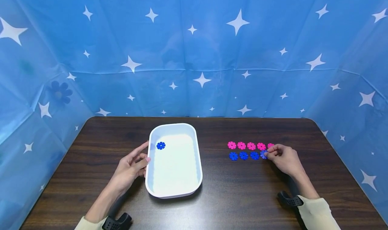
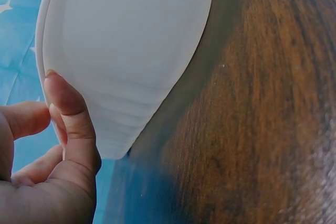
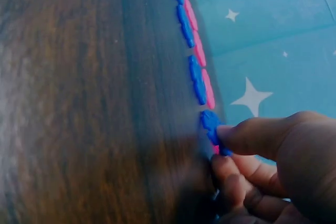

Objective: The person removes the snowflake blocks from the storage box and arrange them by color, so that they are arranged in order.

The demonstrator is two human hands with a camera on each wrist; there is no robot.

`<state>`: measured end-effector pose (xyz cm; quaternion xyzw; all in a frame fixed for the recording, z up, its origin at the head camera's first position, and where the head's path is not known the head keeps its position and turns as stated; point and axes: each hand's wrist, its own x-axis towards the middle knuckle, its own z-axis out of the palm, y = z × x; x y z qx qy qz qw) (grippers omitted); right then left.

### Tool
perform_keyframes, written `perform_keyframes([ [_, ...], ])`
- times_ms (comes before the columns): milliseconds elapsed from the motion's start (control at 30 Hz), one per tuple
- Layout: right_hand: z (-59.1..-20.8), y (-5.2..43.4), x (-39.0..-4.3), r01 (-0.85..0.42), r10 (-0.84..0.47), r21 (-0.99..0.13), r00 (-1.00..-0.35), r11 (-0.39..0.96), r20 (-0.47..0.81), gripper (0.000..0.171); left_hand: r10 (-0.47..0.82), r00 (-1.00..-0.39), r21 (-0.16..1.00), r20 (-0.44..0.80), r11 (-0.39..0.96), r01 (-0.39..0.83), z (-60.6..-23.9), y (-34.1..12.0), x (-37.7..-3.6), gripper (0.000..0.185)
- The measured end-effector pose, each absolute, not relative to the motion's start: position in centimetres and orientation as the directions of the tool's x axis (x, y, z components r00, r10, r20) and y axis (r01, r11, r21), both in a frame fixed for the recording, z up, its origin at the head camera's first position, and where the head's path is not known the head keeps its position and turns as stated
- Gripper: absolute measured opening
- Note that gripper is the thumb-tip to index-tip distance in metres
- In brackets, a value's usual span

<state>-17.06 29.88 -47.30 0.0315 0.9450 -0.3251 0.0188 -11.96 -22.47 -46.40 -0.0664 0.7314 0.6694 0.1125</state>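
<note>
A white tray lies on the dark wooden table, with one blue flower-shaped disc inside near its far left corner. My left hand rests against the tray's left rim, fingers fairly straight; the left wrist view shows the tray's wall beside my fingers. To the right lie a row of pink discs and, nearer me, a row of blue discs. My right hand pinches the rightmost blue disc between thumb and fingertips, at table level.
Blue star-patterned cloth walls the table on the back and both sides. Black wrist mounts sit on both forearms. Bare wood lies between the tray and the discs.
</note>
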Motion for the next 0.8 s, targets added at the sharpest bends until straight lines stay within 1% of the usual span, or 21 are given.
perform_keyframes([
  [133,-47.3,29.7,-17.0,0.079,0.058,-0.579,-0.997,0.812,-0.055,0.018,0.053,-0.966,0.964,-0.252,0.102,-0.245,-46.4,-22.5,-11.9,0.062],
  [333,-47.1,29.8,-17.1,0.061,0.051,-0.567,-0.998,0.821,-0.034,0.019,0.050,-0.965,0.963,-0.256,0.102,-0.250,-46.4,-22.5,-11.9,0.062],
  [533,-46.1,29.5,-17.1,0.033,0.033,-0.594,-0.999,0.804,-0.011,0.023,0.054,-0.968,0.966,-0.244,0.106,-0.238,-46.4,-22.4,-11.9,0.062],
  [700,-44.8,28.3,-17.1,0.001,-0.006,-0.607,-1.000,0.795,-0.009,0.026,0.062,-0.970,0.969,-0.234,0.089,-0.228,-46.5,-22.4,-11.9,0.061],
  [800,-44.1,27.4,-17.1,-0.034,-0.044,-0.618,-0.999,0.785,0.000,0.026,0.058,-0.970,0.969,-0.237,0.084,-0.232,-46.6,-22.4,-11.9,0.061],
])
